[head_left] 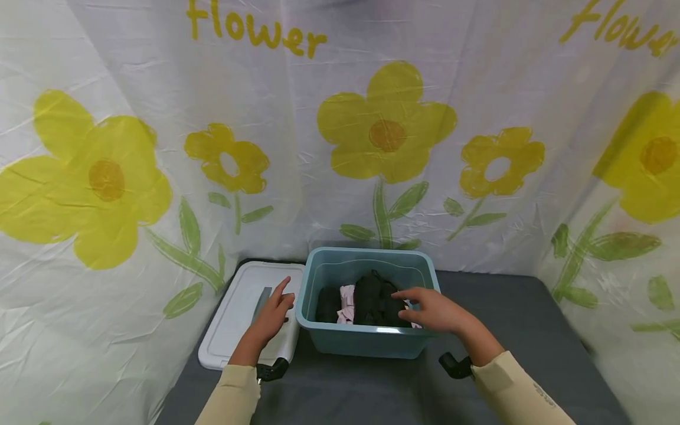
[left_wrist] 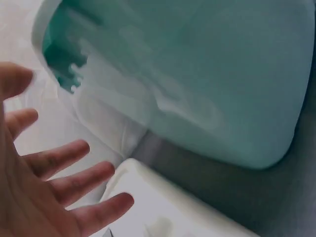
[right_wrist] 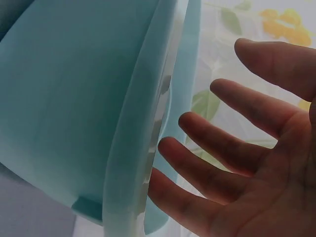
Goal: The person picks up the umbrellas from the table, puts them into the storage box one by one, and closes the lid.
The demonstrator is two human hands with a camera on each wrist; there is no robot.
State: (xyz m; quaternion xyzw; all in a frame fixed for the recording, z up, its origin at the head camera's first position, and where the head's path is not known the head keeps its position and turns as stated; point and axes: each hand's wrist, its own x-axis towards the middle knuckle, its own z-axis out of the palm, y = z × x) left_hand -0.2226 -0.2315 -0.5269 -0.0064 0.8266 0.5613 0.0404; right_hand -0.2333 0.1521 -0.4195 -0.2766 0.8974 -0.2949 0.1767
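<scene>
A blue-green plastic storage bin [head_left: 366, 342] stands on the dark table, with black rolled bundles [head_left: 372, 298] and pale pink cloth [head_left: 346, 304] inside. My left hand [head_left: 272, 316] hovers over the white lid to the left of the bin, its fingers spread and holding nothing. Above the bin's right front rim is my right hand [head_left: 432, 310], fingers extended and apart. In the right wrist view that hand's fingertips [right_wrist: 170, 145] come close to the rim; whether they touch it I cannot tell. The black bundles' exact kind is unclear.
The white lid [head_left: 234, 319] lies left of the bin, with a grey strip on it. Dark cloth covers the table [head_left: 499, 330]. Behind hangs a white curtain [head_left: 297, 177] printed with yellow flowers, close to the table's back edge.
</scene>
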